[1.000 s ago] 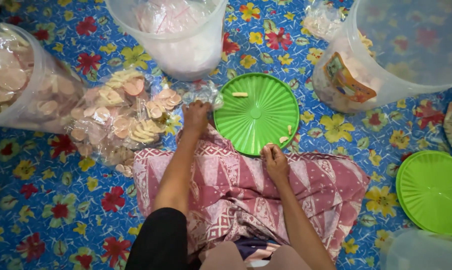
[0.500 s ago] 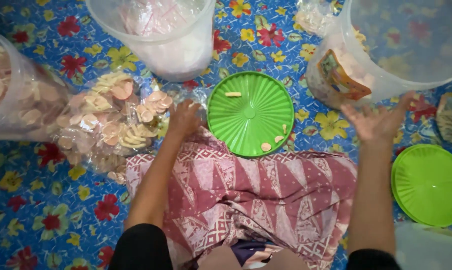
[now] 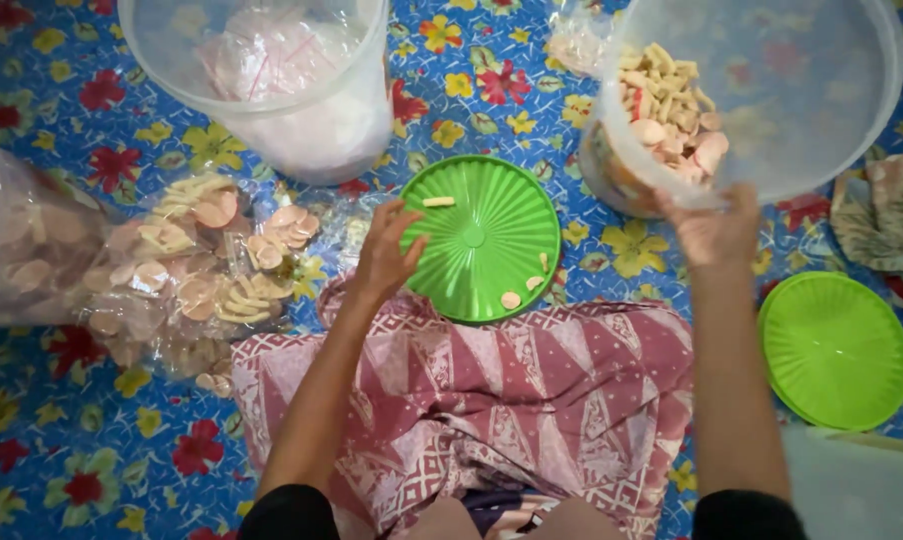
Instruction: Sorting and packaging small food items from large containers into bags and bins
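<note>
The clear tub of crackers is cut off at the top edge. The right hand grips its near rim. The left hand, fingers loosely curled and holding nothing, rests on the edge of the green lid.

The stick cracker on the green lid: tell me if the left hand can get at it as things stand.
Probably yes. The left hand rests at the green lid edge, the stick cracker lies uncovered just beyond its fingers, nothing between.

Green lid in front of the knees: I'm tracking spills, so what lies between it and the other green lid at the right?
In the head view, between the green lid and the other green lid: the right forearm, patterned cloth, flowered mat.
</note>
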